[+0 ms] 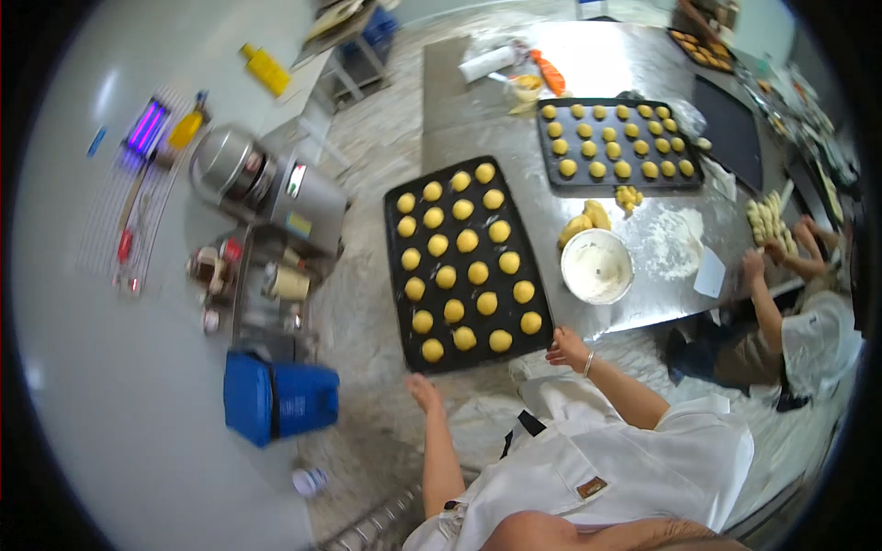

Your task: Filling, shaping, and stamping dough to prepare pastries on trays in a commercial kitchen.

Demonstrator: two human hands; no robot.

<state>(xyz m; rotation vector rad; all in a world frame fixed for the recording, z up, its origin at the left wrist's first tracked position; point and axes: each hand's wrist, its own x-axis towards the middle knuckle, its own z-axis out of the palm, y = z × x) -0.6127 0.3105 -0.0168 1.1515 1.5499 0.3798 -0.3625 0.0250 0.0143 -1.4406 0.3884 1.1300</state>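
Note:
Before me is a black baking tray with rows of round yellow dough balls. My left hand grips its near left corner, and my right hand, with a bracelet at the wrist, holds the near right corner. Much of the tray extends past the left edge of the steel table, over the floor; whether its right side rests on the table cannot be told. Right of the tray stands a white bowl with whitish residue inside. Yellow dough pieces lie behind the bowl.
A second tray of dough balls lies farther back, near an orange piping bag. Flour and a white scraper are at right, beside a co-worker's hands and pale dough strands. At left stand a mixer and blue bin.

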